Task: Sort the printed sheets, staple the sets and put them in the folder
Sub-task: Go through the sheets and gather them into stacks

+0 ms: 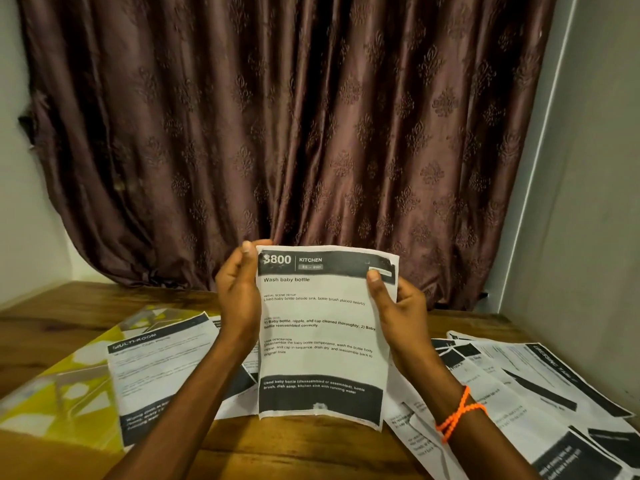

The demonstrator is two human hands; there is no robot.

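Head view: my left hand and right hand grip the side edges of one printed sheet, held upright above the wooden surface. Loose sheets lie beneath; a yellow folder lies left.

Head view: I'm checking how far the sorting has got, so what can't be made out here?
- Stapler: none in view.
- Yellow folder: cut by the left edge, partly under a sheet; contents hidden.
- Sheets on the table: overlapping, body text blurred.
- Held sheet: whether more pages lie behind it is hidden; right hand covers its edge.
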